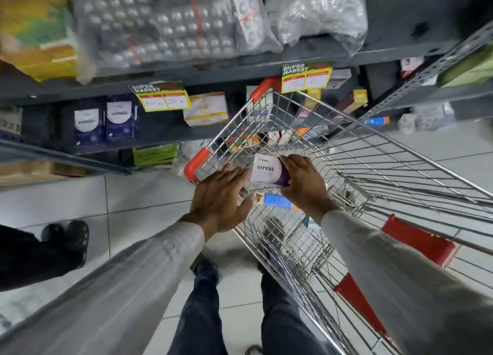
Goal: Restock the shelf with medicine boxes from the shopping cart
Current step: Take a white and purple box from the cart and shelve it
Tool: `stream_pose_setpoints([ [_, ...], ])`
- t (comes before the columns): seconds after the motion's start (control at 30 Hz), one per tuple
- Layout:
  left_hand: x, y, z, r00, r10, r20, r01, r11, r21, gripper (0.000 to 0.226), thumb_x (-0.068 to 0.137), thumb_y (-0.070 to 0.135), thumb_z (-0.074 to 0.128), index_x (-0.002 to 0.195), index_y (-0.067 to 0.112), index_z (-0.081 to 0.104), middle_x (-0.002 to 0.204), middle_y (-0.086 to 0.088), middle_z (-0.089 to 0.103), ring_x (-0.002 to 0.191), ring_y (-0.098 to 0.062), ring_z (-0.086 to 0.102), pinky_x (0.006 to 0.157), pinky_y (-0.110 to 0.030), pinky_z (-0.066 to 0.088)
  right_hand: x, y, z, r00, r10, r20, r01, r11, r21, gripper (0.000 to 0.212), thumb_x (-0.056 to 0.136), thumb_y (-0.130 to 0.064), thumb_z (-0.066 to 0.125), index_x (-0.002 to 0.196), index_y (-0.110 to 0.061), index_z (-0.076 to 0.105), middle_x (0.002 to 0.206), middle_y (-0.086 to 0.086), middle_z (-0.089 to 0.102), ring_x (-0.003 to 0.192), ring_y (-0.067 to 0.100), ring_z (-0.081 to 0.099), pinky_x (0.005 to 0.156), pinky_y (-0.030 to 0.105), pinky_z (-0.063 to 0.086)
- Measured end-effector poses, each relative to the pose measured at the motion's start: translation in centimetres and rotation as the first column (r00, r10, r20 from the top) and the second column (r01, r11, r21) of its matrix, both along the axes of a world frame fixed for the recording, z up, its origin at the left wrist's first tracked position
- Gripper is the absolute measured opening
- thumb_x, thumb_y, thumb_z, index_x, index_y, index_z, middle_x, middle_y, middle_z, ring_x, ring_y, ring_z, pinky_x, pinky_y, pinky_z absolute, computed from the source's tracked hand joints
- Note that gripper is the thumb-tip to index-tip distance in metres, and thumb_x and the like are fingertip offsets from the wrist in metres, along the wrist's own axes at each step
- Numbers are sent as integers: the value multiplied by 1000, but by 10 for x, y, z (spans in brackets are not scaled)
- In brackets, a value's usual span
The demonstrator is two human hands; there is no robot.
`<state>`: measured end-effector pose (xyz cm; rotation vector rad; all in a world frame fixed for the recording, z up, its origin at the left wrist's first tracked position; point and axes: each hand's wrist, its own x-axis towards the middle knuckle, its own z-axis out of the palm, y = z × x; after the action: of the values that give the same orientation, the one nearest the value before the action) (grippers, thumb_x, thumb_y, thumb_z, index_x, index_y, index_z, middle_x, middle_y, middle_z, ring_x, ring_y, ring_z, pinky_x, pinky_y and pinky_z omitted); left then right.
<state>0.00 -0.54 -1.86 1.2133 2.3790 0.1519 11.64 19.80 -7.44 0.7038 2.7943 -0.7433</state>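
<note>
Landmark: the shopping cart (pixel 333 152), a wire cart with red corner guards, stands on the tiled floor (pixel 66 200) with its front end up against the shelf (pixel 240 69).
Right hand (pixel 304 184): over the cart's basket, fingers curled around the right side of a white and purple medicine box (pixel 268 171) printed "virest"; it grips the box above the cart.
Left hand (pixel 221 197): over the cart's left rim, fingers spread and flat, holding nothing; its fingertips are just beside the left edge of the held box, and contact cannot be told.
Blue box (pixel 277 200): lies in the cart, below the held box, between the two hands.
Other boxes in cart (pixel 245 141): near the cart's front end, blurred through the wire.
Shelf stock: two dark blue packs (pixel 106 124) marked "vitendo" sit left of the cart; blister sheets in plastic (pixel 160 26) sit on the tier above it.
Price tags (pixel 162 97): yellow, hung on the shelf edge, left of and above the cart's front.
Sleeves: both arms wear light grey.
</note>
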Motion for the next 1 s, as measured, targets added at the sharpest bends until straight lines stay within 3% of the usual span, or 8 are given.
stream_pose_setpoints([
  [0.1,6,0,20,997,52,48,-55,997,52,67,100,53,37,156,16,33,160,-7,39,152,-25,27,122,-40,25,12,-3,59,999,-37,-6,38,999,28,78,73,-18,77,145,-16,48,132,5,57,120,26,47,93,45,54],
  [0.2,7,0,61,990,134,34,-138,964,225,55,102,43,45,150,16,45,154,-7,49,145,-26,41,118,-38,31,20,-10,117,991,-91,-96,98,992,74,80,68,-15,79,143,-15,52,134,4,56,121,27,45,98,42,50],
  [0.37,-10,-3,156,973,231,12,-200,813,547,50,99,38,53,145,17,54,150,-4,54,143,-19,45,115,-35,39,16,-22,214,933,-80,-352,143,977,156,79,53,-17,72,131,-8,64,125,8,62,114,34,55,105,29,37],
  [0.5,-42,-10,239,957,280,-79,-140,679,720,50,99,39,53,145,18,53,151,0,53,144,-14,41,118,-35,35,-9,-39,306,858,-64,-510,170,972,163,81,56,-36,65,133,-12,64,127,3,62,113,28,52,101,27,38],
  [0.63,-74,-19,317,922,345,-176,-26,508,861,47,98,31,56,141,12,58,147,-2,56,143,-16,45,117,-34,37,-35,-54,389,794,-5,-608,183,956,231,83,52,-30,75,132,-14,65,124,-1,62,112,20,49,96,10,28],
  [0.73,-107,-28,364,877,410,-252,62,424,904,44,98,26,57,139,11,59,145,-1,57,144,-14,44,117,-33,36,-54,-57,443,745,29,-667,184,951,247,85,52,-35,80,134,-16,65,125,-5,61,113,19,51,100,22,42],
  [0.87,-164,-37,408,796,502,-338,50,503,863,44,100,35,50,139,15,59,146,-2,58,145,-17,42,116,-40,37,-82,-47,507,699,44,-714,184,954,238,85,57,-50,83,135,-21,64,124,-7,62,112,16,53,94,25,40],
  [1.0,-214,-48,422,771,513,-379,-49,640,767,49,99,40,44,138,15,59,142,-11,61,137,-28,51,110,-47,43,-122,-33,552,687,22,-727,173,966,193,91,52,-59,65,135,-22,65,114,-3,62,103,15,53,88,25,37],
])
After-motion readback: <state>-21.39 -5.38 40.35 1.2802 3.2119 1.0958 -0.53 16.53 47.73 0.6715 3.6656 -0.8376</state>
